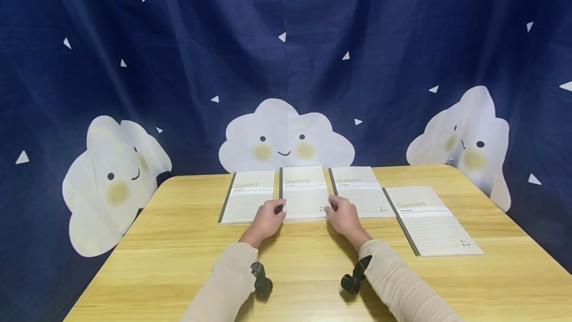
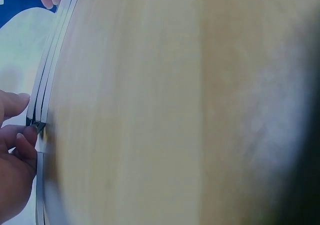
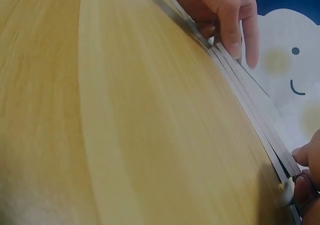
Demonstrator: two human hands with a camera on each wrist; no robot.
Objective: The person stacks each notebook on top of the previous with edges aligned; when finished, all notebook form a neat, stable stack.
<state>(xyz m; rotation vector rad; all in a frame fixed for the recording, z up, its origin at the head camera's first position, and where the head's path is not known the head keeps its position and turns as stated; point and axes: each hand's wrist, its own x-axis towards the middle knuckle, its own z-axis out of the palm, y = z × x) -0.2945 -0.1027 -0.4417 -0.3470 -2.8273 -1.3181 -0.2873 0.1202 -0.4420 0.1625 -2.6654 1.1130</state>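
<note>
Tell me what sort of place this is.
Probably an indoor set-up staged for recording; the wider room is out of view. A navy cloth with printed clouds hangs behind a wood-grain table, and two black wrist-worn devices show.

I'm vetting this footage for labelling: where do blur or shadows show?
Head view: middle notebook mostly sharp, shadows on the table beneath the sleeves; left wrist view: a dark, out-of-focus shape at the right edge; right wrist view: shadow beside the right hand, lower-left corner hazy.
</note>
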